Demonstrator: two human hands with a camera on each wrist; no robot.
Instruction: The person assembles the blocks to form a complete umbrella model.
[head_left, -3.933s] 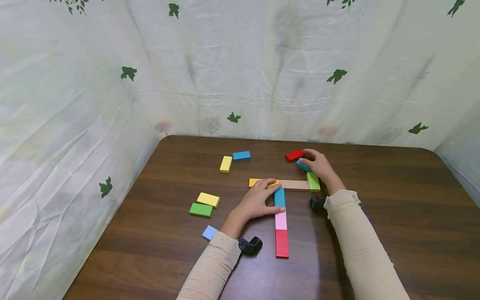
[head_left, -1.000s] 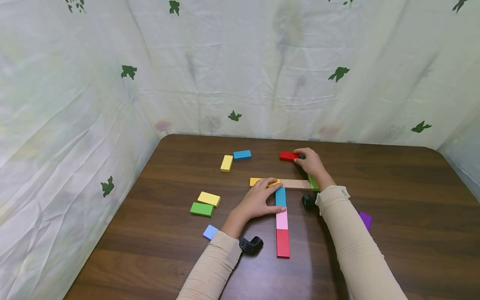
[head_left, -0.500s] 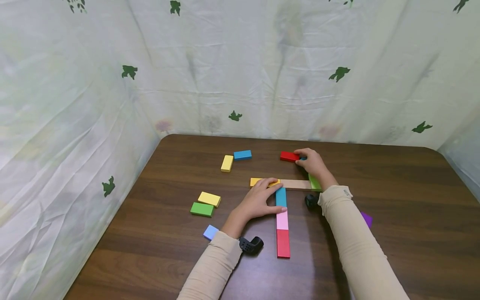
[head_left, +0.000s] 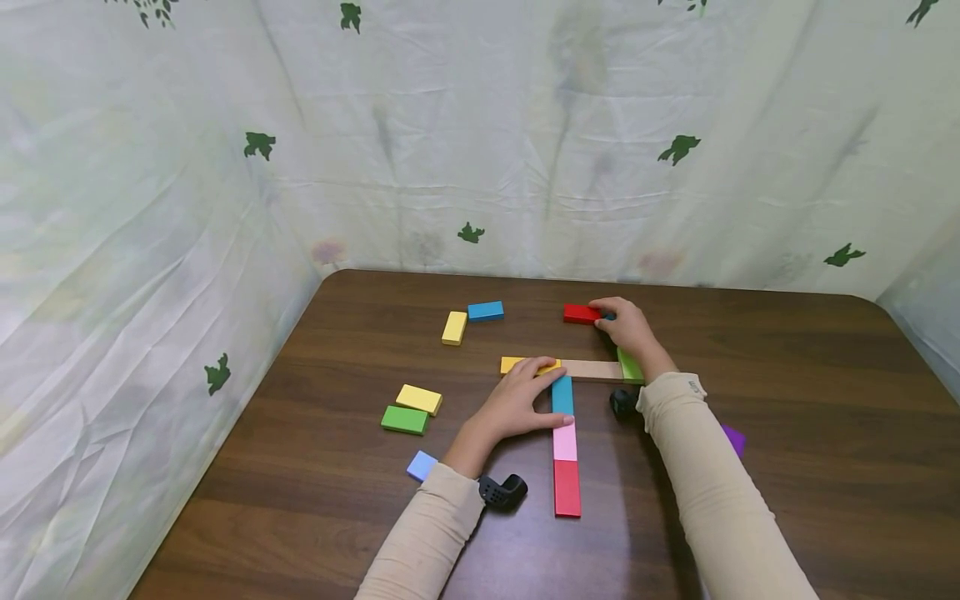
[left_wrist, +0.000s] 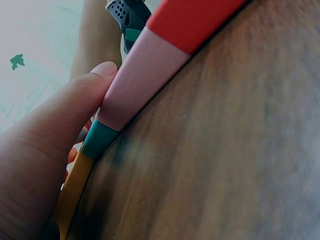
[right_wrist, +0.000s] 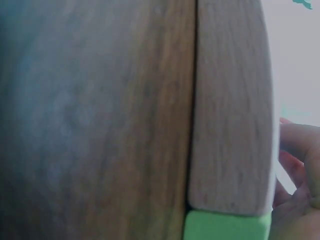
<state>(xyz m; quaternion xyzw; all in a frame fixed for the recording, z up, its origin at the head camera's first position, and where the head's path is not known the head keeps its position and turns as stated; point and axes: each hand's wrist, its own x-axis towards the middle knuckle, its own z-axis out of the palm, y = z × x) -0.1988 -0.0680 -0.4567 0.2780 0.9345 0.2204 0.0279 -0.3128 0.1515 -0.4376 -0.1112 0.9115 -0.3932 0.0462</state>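
Observation:
Flat coloured wooden blocks form joined rows on the table. My left hand (head_left: 513, 404) is spread over the corner, fingers on the yellow-orange block (head_left: 510, 364), thumb at the edge of the pink block (left_wrist: 145, 75). Between them lies a teal block (head_left: 562, 396); a red block (head_left: 567, 487) follows the pink one toward me. At the back, my right hand (head_left: 630, 327) pinches the right end of another red block (head_left: 580, 314). A sliver of a blue block (head_left: 609, 317) shows between its thumb and index finger; the rest is hidden. A light-green block (head_left: 628, 367) lies under that wrist, beside a bare-wood block (right_wrist: 232, 110).
To the left lie loose blocks: yellow (head_left: 453, 328) and blue (head_left: 485, 311) at the back, yellow (head_left: 418, 399) and green (head_left: 405, 419) nearer, and light blue (head_left: 422, 465) by my left sleeve. A purple block (head_left: 734, 439) is partly behind my right sleeve.
Since the oldest frame the back red block has turned straighter and shifted left, with my right hand moving along. Over the last second it has edged slightly right. My left hand stays in place.

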